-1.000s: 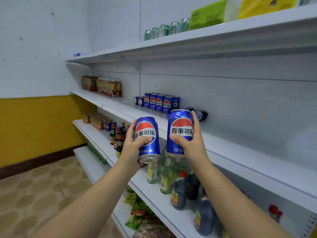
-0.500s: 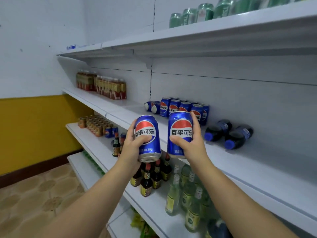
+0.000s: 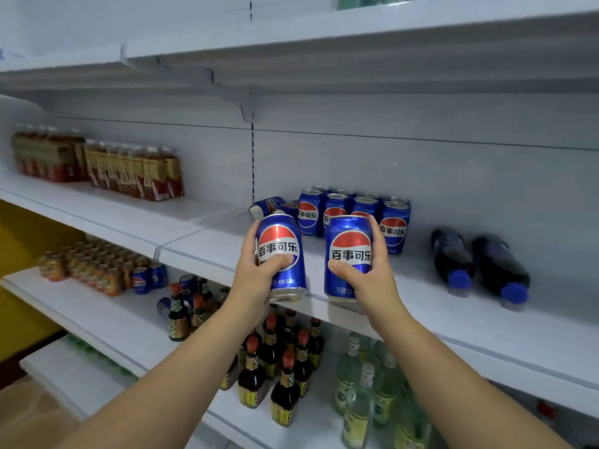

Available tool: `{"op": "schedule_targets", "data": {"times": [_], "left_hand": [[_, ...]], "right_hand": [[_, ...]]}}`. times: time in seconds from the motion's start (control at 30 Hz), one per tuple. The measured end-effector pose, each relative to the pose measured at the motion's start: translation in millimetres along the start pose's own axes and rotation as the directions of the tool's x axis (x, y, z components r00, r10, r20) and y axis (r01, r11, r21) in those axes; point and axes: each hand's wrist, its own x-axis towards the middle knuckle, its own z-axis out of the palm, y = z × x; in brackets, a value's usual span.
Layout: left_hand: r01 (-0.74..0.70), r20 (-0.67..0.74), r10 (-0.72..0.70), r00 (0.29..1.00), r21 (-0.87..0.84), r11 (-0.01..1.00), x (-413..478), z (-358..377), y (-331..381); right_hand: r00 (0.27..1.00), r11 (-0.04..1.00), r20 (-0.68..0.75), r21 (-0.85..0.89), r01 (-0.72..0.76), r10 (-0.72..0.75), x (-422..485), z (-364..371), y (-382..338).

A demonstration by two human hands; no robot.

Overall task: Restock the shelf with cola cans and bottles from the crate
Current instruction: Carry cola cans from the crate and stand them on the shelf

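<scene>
Left hand (image 3: 256, 280): grip clamped on the left cola can (image 3: 282, 254), thumb across the label, fingers round the far side; can slightly tilted, base at the front lip of the middle shelf (image 3: 421, 306); right hand (image 3: 369, 280): grip clamped on the right cola can (image 3: 348, 254), thumb across the label, fingers up its right side; can upright, just beside the left one with a gap between; whether either base touches the shelf cannot be told; behind the held cans, near the back panel: standing cola cans (image 3: 337, 212), same blue label, in a tight cluster; at their left, lying cola cans (image 3: 265, 205) on their sides; to the right, well apart from the cluster: two cola bottles (image 3: 452, 254), dark with blue caps, lying side by side, caps toward the shelf front; far left on the same shelf: red-labelled bottle packs (image 3: 129, 170); shelf below: small orange cans (image 3: 90, 267), a few blue cans (image 3: 146, 280), dark sauce bottles (image 3: 278, 361) with red caps, pale green bottles (image 3: 366, 384)
</scene>
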Motion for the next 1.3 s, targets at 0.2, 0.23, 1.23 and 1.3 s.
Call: {"op": "schedule_targets", "data": {"times": [0.2, 0.23, 1.23, 1.3], "left_hand": [[-0.07, 0.099, 0.061, 0.993, 0.099, 0.993, 56, -5, -20], [-0.071, 0.116, 0.058, 0.992, 0.115, 0.991, 68, -6, -22], [-0.3, 0.535, 0.098, 0.839, 0.306, 0.904, 223, -25, -67], [-0.326, 0.542, 0.104, 0.834, 0.331, 0.885, 226, -28, -71]], "right_hand": [[0.996, 1.0, -0.087, 0.014, 0.02, -0.019, 60, 19, 21], [0.995, 1.0, -0.092, 0.006, 0.023, -0.022, 70, 23, 25], [0.945, 0.956, -0.326, -0.273, -0.109, 0.015, 151, 60, 85], [0.952, 0.949, -0.306, -0.296, -0.111, 0.016, 153, 60, 87]]}}
